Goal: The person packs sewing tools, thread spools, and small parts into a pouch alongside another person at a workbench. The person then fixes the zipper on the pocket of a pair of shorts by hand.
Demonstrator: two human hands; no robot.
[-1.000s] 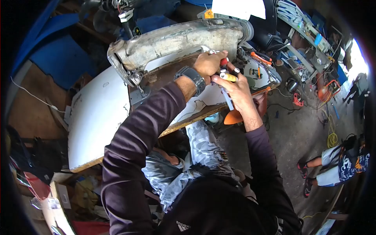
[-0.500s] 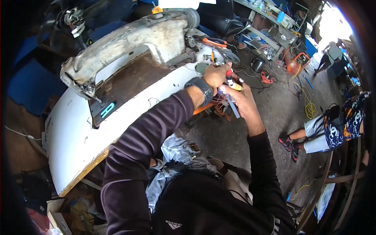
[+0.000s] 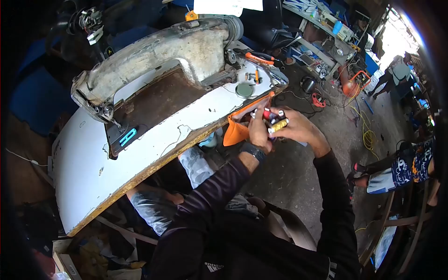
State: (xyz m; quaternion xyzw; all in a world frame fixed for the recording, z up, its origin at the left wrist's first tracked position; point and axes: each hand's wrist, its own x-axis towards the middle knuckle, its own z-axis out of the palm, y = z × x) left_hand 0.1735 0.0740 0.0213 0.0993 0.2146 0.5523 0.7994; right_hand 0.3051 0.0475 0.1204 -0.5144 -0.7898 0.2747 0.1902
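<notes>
Just off the table's right end, my two hands meet around a cluster of thread spools. My right hand (image 3: 302, 128) is closed around several of them, among them a yellow thread spool (image 3: 279, 125) lying across its fingers. From the left, my left hand (image 3: 259, 133), with a dark watch on the wrist, presses against the same cluster beside a red thread spool (image 3: 266, 114); its fingertips are partly hidden. An orange cloth pouch (image 3: 236, 133) hangs at the table edge, close behind my left hand.
An old sewing machine (image 3: 154, 49) stands on the white table (image 3: 79, 182). On the tabletop lie orange-handled pliers (image 3: 259, 58), a round green item (image 3: 244, 90) and blue thread snips (image 3: 128, 136). A yellow cable (image 3: 368, 135) lies on the floor; a person (image 3: 406, 165) is at the right.
My left hand has drawn back and down from the tabletop toward me, uncovering the orange pouch. Both hands keep to the spools. The person at the right has shifted.
</notes>
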